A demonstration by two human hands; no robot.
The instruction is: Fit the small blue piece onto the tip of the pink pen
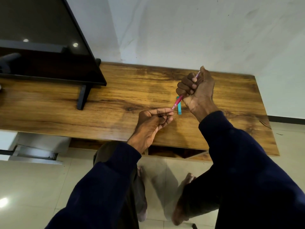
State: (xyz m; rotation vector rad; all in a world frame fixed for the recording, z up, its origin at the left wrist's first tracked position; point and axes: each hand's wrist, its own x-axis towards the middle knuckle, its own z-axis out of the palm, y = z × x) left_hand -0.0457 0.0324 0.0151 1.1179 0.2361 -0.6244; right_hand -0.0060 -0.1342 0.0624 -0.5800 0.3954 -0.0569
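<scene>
My right hand grips a pink pen in a fist above the wooden table, with the pen's tip slanting down to the left. My left hand hovers over the table with its thumb and forefinger pinched together right at the pen's tip; whatever they pinch is too small to make out. A small teal bar-shaped thing lies flat on the table just behind the pen's tip.
A dark television on a black stand fills the table's left part against a white wall. The table's right edge drops to a tiled floor. My bare feet stand below the front edge.
</scene>
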